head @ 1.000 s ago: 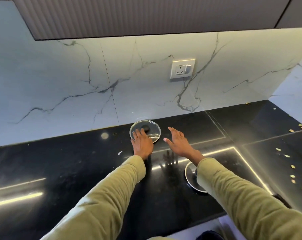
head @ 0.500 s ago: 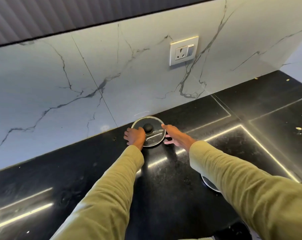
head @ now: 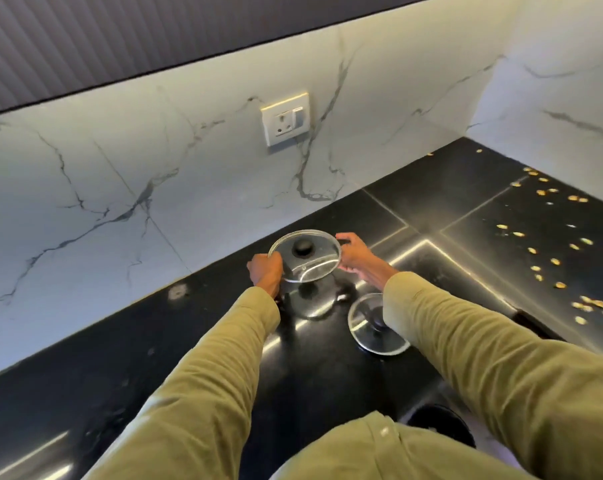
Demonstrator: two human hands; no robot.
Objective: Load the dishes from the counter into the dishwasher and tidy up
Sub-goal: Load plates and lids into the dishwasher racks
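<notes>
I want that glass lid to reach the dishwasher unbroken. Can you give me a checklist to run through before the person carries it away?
1. Both hands on the rim: ok. The left hand grips the near-left edge of the glass lid and the right hand holds its right edge.
2. Lid off the counter: ok, its reflection shows below it.
3. Lid level: not ok, it tilts slightly.
4. Right sleeve away from the second lid: cannot tell, the sleeve overlaps it in view.
5. Dishwasher open and ready: cannot tell, not in view.
</notes>
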